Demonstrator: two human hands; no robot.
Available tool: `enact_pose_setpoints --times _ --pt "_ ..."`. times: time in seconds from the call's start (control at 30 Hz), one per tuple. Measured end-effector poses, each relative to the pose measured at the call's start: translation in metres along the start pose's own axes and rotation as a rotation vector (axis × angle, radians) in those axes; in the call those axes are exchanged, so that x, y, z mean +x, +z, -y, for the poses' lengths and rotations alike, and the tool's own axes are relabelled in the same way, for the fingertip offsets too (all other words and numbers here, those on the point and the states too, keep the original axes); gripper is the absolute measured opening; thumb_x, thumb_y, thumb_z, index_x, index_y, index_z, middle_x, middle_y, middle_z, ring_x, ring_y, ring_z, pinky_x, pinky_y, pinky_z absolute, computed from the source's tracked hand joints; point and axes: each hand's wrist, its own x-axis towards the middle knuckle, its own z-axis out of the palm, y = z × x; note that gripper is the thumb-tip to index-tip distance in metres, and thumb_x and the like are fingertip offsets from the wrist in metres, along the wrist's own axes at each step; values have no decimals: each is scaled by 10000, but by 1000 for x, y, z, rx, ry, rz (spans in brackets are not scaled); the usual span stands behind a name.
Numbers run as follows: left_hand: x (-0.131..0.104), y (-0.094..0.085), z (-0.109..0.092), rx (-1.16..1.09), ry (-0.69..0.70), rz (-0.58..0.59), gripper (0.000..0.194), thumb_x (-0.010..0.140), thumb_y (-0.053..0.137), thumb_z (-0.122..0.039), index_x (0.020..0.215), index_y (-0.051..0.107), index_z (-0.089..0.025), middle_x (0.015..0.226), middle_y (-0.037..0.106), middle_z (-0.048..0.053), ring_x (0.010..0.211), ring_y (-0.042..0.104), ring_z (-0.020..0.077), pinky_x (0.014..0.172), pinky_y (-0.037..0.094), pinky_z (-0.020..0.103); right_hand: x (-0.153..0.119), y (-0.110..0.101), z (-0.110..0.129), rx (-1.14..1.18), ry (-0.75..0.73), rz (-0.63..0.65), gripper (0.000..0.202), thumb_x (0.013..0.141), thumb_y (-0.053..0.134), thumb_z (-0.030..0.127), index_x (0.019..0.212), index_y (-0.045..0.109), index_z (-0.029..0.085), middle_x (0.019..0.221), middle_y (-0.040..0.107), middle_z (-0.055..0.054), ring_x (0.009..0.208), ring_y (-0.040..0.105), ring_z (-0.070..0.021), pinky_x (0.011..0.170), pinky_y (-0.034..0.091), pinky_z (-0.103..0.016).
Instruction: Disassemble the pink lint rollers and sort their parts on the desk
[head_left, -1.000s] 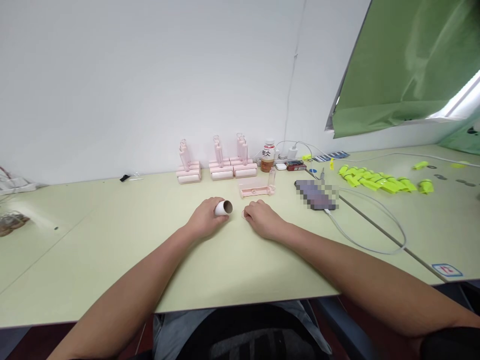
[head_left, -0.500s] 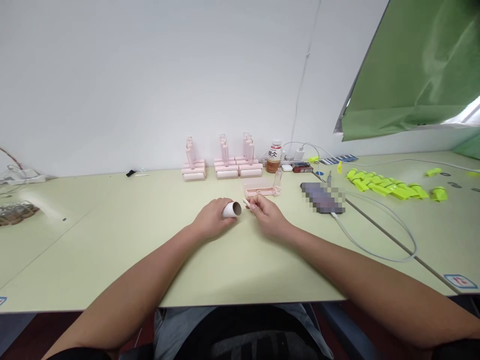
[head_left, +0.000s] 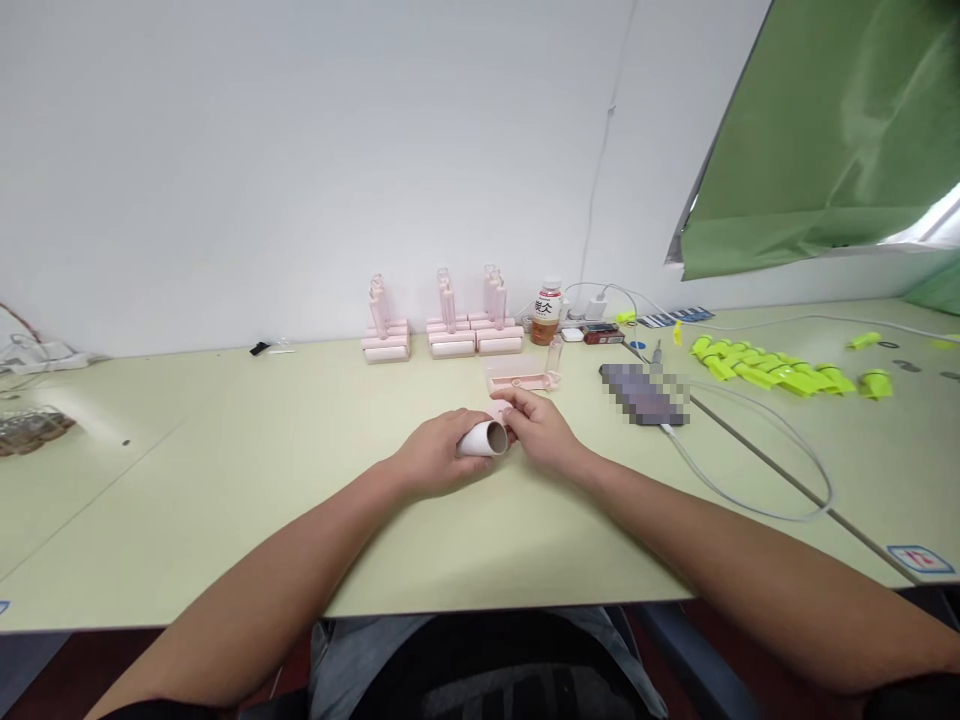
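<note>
Table point(head_left: 225, 480) | phone point(head_left: 636, 393), bottle point(head_left: 546, 318) nearby | left fingers point(head_left: 460, 420) clasp tube point(head_left: 474, 440) | right fingers point(head_left: 520, 400) pinch pink piece point(head_left: 497, 409)

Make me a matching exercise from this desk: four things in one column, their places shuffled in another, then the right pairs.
Things:
1. hollow white tube
2. small, flat, pale pink disc
3. white-capped bottle with brown contents
4. group of bright yellow pieces

Places:
A. right of the dark desk seam
B. in the left hand
C. upright near the white wall
D. at the right hand's fingertips

Pairs: 1-B, 2-D, 3-C, 4-A.
</note>
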Motion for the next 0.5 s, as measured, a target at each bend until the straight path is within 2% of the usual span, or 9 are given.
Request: enact_pose_setpoints --times 0.1,0.27,0.33,0.43,0.5 --pt "0 -2 4 8 -70 -2 382 810 616 -386 1174 588 -274 1121 669 5 976 622 225 797 472 315 0 -3 7 191 73 -12 389 711 631 239 1093 580 186 645 575 48 491 501 -109 524 417 -263" --pt "0 -1 10 10 -89 -4 468 849 565 -526 1247 552 -280 1147 671 9 941 640 231 771 471 319 -7 -4 19 320 171 101 531 599 732 192 1106 575 171 704 575 58 471 456 -58 476 336 -218" --pt "-1 -1 11 1 -84 -19 464 853 560 -533 1246 557 -286 1145 673 6 927 644 226 759 471 312 -8 -4 19 245 165 117 541 640 730 219 1155 581 156 666 570 57 471 465 -70 480 356 -226" --pt "-1 -2 10 -29 -102 -36 467 854 558 -527 1251 560 -281 1162 667 17 923 646 225 741 473 304 -8 -4 12 52 83 177 579 782 668 349 1305 531 143 564 532 64 466 489 -109 486 412 -251" --pt "0 -3 9 -52 -110 -35 461 852 555 -522 1242 569 -275 1163 666 23 927 646 226 743 476 302 -8 -5 7 -19 12 218 566 852 596 429 1335 517 144 593 554 40 511 535 -134 497 460 -268"
